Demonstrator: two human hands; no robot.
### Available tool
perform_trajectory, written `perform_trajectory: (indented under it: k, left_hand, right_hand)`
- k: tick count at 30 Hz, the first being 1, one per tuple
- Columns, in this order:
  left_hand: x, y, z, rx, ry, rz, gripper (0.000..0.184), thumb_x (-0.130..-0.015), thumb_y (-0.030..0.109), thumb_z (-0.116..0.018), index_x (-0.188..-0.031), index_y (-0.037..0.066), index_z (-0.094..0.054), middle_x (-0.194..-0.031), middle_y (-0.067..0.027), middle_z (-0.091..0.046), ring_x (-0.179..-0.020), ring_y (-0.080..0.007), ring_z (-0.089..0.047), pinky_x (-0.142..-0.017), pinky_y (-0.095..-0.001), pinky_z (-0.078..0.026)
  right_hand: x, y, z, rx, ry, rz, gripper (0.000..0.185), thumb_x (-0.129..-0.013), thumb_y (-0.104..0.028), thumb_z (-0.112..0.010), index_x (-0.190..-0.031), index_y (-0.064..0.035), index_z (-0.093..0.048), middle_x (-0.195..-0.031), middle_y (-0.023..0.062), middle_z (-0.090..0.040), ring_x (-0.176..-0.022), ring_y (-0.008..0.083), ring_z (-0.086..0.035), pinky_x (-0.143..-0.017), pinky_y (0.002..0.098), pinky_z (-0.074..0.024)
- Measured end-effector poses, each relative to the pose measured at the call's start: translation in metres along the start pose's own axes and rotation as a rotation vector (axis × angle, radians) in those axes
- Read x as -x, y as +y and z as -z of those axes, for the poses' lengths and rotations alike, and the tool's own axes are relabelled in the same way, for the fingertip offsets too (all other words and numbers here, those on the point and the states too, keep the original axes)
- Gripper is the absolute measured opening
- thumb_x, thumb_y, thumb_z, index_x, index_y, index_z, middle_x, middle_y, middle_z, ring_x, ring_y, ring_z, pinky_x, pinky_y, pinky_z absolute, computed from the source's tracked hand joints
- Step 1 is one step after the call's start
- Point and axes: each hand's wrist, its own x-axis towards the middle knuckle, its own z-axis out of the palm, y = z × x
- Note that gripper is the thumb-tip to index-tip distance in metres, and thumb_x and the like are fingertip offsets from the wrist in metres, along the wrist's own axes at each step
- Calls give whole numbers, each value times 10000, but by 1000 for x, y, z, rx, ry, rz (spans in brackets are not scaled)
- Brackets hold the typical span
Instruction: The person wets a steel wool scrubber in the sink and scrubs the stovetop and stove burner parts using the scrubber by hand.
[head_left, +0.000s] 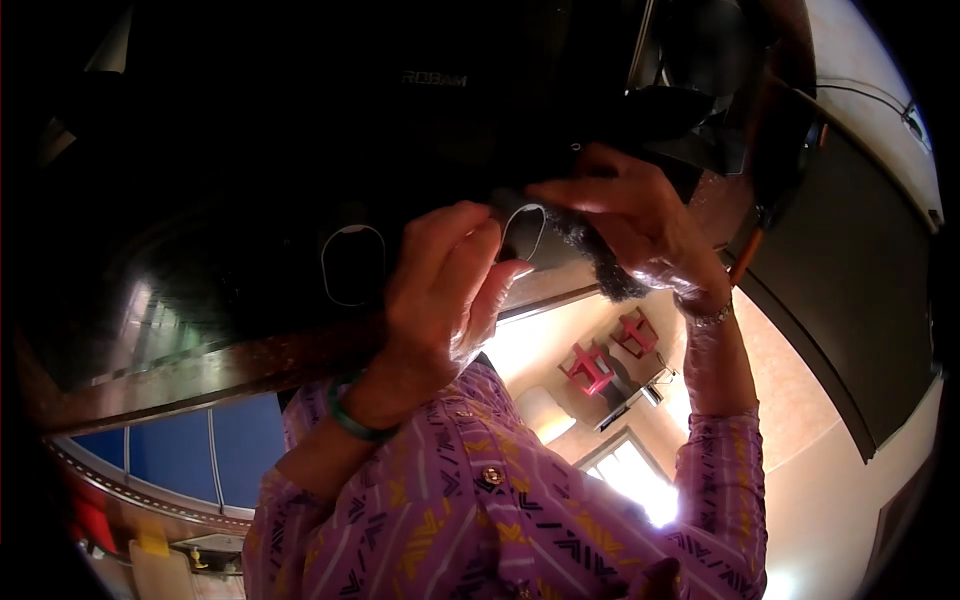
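My left hand (440, 285), with a green bangle at its wrist, is closed in a pinch on a dark knob (521, 236) with a pale rim. The knob is tilted toward my right hand. My right hand (640, 215), wearing a bracelet, has its fingers curled close above the knob. Beneath its palm runs a dark bristly thing (592, 252) that looks like a brush; the grip on it is partly hidden. To the left of my left hand, a similar knob (353, 265) with a pale rim sits on the dark glossy surface.
A dark appliance panel (434, 78) marked ROBAM stands behind the hands. The stone counter edge (215, 365) runs along my front. Dark, unclear objects (690, 100) lie at the back right. Red chairs (588, 368) and a bright window show beyond my right arm.
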Motion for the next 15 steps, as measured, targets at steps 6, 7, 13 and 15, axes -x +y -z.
perform_trajectory:
  k: [6, 7, 13, 15]
  left_hand:
    - [-1, 3, -1, -56, -19, 14, 385, -719, 26, -808, -1046, -29, -614, -1074, -150, -608, -920, -250, -616, -778, -302, -518]
    - [-1, 3, -2, -60, -33, 5, 385, -719, 26, -808, -1046, -29, -614, -1074, -150, -608, -920, -250, -616, -778, -302, -518]
    - [0, 3, 0, -138, -86, -10, 445, -792, 79, -766, -1195, 13, -590, -1111, -126, -563, -856, -211, -579, -731, -286, -504]
    - [-3, 6, -1, -143, -135, -36, 459, -819, 101, -745, -1238, 35, -570, -1095, -112, -554, -859, -200, -560, -722, -288, -496]
  right_hand:
    - [1, 12, -18, -190, 124, 34, 381, -758, 49, -495, -1067, -53, -693, -917, 161, -617, -788, 291, -637, -709, 328, -497]
    - [6, 9, -21, -173, 135, 4, 389, -768, 41, -500, -1096, -58, -684, -892, 157, -605, -773, 290, -623, -698, 328, -486]
    - [37, 11, -48, -194, 279, -39, 444, -781, 49, -510, -1186, -67, -647, -815, 127, -557, -719, 253, -558, -649, 335, -444]
    - [42, 15, -57, -260, 357, -16, 419, -791, 52, -515, -1171, -60, -651, -819, 123, -559, -732, 249, -558, -655, 335, -444]
